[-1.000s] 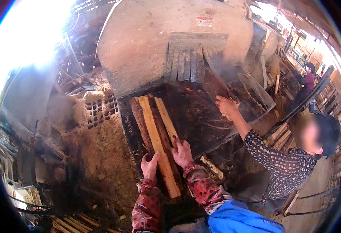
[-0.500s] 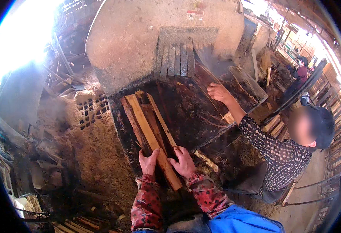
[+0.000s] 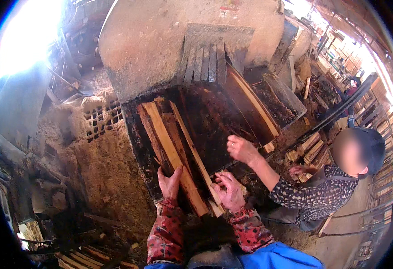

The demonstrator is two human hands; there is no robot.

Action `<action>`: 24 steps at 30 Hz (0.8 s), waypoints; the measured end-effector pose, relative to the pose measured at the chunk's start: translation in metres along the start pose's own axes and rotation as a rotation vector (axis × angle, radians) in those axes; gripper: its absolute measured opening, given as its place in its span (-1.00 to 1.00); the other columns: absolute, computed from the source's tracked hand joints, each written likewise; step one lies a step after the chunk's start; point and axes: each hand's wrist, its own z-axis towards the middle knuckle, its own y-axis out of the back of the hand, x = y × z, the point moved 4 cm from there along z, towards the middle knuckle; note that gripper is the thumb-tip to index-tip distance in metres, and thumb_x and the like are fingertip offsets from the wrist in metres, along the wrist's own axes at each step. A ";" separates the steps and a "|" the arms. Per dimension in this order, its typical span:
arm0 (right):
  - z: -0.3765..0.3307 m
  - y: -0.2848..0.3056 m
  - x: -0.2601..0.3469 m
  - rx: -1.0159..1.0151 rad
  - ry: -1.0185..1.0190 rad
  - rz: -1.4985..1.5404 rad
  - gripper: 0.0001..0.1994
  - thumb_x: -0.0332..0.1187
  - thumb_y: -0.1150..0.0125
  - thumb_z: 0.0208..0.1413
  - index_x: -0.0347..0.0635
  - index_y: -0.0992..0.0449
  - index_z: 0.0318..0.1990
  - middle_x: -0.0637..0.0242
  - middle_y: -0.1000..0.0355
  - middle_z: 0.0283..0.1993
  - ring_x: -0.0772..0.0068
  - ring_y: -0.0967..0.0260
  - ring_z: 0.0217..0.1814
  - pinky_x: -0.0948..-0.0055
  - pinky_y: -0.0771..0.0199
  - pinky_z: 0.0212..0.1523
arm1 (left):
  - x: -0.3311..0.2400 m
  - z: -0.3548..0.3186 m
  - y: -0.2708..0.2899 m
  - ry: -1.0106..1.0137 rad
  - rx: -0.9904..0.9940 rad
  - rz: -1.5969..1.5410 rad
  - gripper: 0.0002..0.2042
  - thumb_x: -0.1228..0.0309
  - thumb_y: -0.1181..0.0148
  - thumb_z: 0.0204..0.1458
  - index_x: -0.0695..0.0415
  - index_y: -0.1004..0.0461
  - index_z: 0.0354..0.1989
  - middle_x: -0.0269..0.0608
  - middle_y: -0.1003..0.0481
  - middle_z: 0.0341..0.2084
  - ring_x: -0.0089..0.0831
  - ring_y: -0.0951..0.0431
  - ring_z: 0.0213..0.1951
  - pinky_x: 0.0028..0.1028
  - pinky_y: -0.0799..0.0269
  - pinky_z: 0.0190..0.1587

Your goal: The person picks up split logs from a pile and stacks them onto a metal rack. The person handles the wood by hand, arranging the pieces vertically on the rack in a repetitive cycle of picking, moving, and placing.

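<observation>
Several rough-edged wooden boards lie side by side on the dark machine table, pointing away from me. My left hand (image 3: pixel 169 183) grips the near left side of a pale sawn board (image 3: pixel 172 152), its thumb against the wood. At the near end of a narrow wood strip (image 3: pixel 194 150), my right hand (image 3: pixel 230 192) is closed on the strip's right edge, fingers curled. A darker bark-edged board (image 3: pixel 176 141) lies between them, and another barky piece (image 3: pixel 152 136) runs along the left. The near ends of the boards overhang the table edge.
A large dusty machine housing (image 3: pixel 160 45) with hanging flaps (image 3: pixel 207 62) stands at the far side of the table (image 3: pixel 210 107). On my right, a co-worker's hand (image 3: pixel 246 150) reaches over the table. A long strip (image 3: pixel 254 103) lies beyond it. Sawdust (image 3: pixel 102 179) covers the left.
My right hand has shifted right and nearer, along with the narrow strip's near end. The co-worker's hand has come back toward me, and a pale strip now shows in the right-hand channel.
</observation>
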 end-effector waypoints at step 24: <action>0.055 -0.052 -0.104 0.043 -0.155 -0.285 -0.51 -0.49 -0.23 -0.08 -0.28 -0.34 0.08 0.00 -0.24 -0.04 -0.13 -0.30 -0.02 0.16 -0.35 -0.02 | 0.040 0.029 -0.010 -0.015 0.063 -0.600 -0.48 0.55 -0.29 -0.05 0.29 -0.17 0.07 -0.17 -0.47 -0.15 -0.37 -0.50 -0.18 -0.40 -0.44 -0.11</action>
